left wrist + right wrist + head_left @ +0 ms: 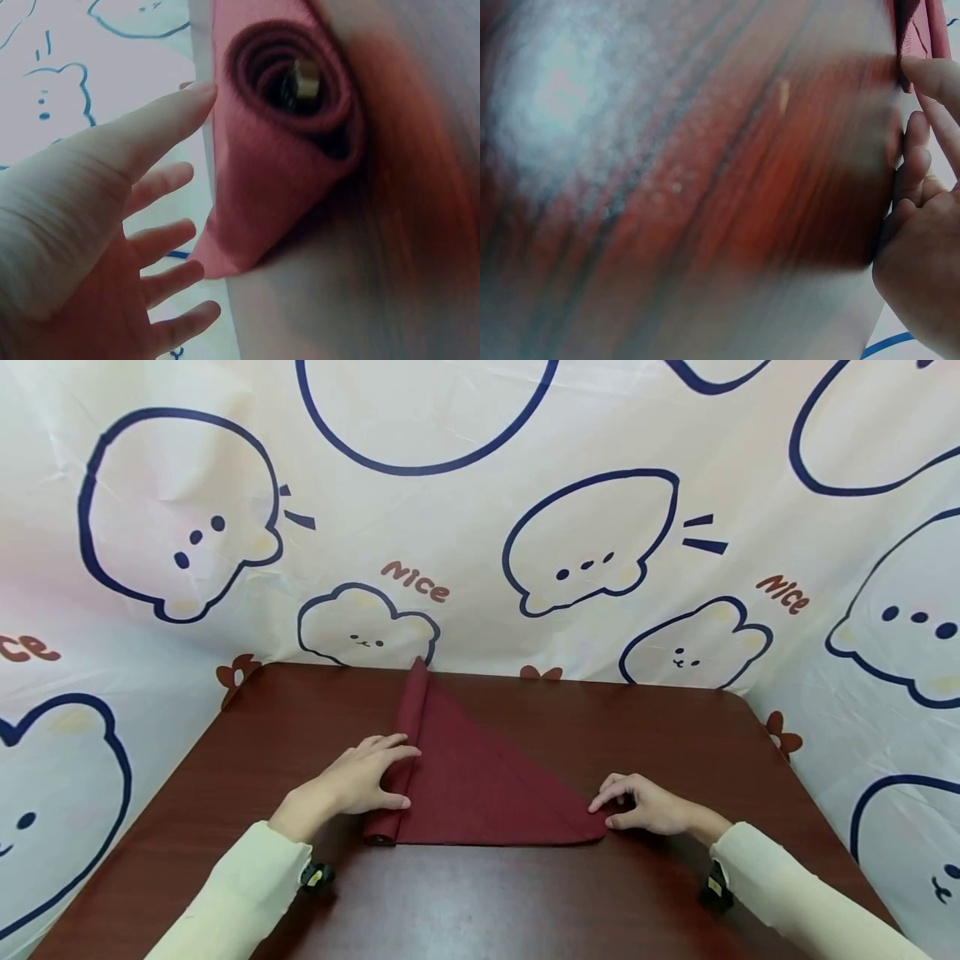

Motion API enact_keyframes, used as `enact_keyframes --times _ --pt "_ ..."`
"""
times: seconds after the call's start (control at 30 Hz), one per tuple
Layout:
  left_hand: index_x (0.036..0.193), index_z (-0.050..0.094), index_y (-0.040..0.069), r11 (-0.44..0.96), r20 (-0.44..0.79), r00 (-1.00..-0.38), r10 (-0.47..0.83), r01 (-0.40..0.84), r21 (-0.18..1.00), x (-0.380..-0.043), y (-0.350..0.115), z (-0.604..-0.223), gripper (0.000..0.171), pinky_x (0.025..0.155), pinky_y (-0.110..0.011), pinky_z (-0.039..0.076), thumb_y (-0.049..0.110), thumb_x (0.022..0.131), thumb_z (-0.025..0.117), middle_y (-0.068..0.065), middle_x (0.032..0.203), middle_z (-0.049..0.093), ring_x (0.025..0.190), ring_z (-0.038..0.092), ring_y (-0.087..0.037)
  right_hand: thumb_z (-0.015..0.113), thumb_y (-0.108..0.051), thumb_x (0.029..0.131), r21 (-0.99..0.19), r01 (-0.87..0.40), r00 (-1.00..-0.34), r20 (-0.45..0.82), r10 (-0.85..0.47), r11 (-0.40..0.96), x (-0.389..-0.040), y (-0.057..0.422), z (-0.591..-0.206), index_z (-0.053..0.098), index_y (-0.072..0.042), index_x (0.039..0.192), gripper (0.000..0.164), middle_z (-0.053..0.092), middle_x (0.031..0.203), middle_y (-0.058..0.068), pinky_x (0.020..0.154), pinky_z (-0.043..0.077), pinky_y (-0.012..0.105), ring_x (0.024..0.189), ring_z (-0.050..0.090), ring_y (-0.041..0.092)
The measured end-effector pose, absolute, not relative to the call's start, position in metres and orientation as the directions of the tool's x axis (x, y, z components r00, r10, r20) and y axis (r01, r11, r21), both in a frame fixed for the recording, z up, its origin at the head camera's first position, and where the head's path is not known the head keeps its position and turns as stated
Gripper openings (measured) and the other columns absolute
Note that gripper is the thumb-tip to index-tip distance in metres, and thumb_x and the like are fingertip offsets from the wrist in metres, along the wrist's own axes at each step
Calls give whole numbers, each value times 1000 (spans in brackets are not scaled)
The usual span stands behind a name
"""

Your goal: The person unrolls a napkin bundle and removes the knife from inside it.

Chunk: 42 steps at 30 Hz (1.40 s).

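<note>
A dark red cloth (pixel 480 785) lies on the table, its left side wound into a roll (pixel 412 710) and the rest spread flat, tapering to a corner at the right. My left hand (pixel 367 777) is over the roll with fingers spread and loosely bent, thumb toward the near end. In the left wrist view the roll's end (pixel 247 142) shows spiral layers, with a small gold-coloured piece (pixel 306 79) inside. At the cloth's right corner my right hand (pixel 648 806) pinches the edge between thumb and index finger; its other fingers are curled in the right wrist view.
The brown wooden table (pixel 480 902) reflects light near its front. A pale sheet (pixel 465 527) printed with cartoon outlines hangs behind and along both sides, meeting the table's back edge. Small black devices (pixel 317 877) are worn on both wrists.
</note>
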<state>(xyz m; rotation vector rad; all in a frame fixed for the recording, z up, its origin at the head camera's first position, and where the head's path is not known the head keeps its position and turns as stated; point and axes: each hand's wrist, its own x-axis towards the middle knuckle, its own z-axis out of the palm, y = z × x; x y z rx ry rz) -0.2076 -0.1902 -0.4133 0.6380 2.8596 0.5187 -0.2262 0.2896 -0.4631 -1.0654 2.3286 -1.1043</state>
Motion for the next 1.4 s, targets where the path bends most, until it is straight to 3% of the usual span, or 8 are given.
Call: enact_keyframes --times 0.43,1.0,1.4 --pt "140 61 19 882 -141 -893 427 376 284 -204 -183 -422 67 108 -65 39 46 81 81 -17 161 37 144 37 -42 74 -11 91 -768 -477 -663 -5 -749 427 -229 288 -462 76 -10 113 22 63 105 11 80 42 27 92 51 18" --pt "140 59 18 854 -143 -894 425 343 392 -209 -197 -426 68 108 -70 35 44 82 81 -18 162 34 145 34 -46 74 -14 91 -763 -453 -682 -37 -731 461 -230 288 -461 76 -12 114 23 63 108 9 82 42 26 94 51 17" --pt "142 56 17 833 -173 -894 413 294 468 -207 -213 -421 67 109 -76 28 42 84 79 -17 164 32 147 29 -49 72 -14 92 -762 -468 -678 -15 -735 448 -226 291 -462 76 -13 114 22 62 108 7 81 42 25 93 50 8"
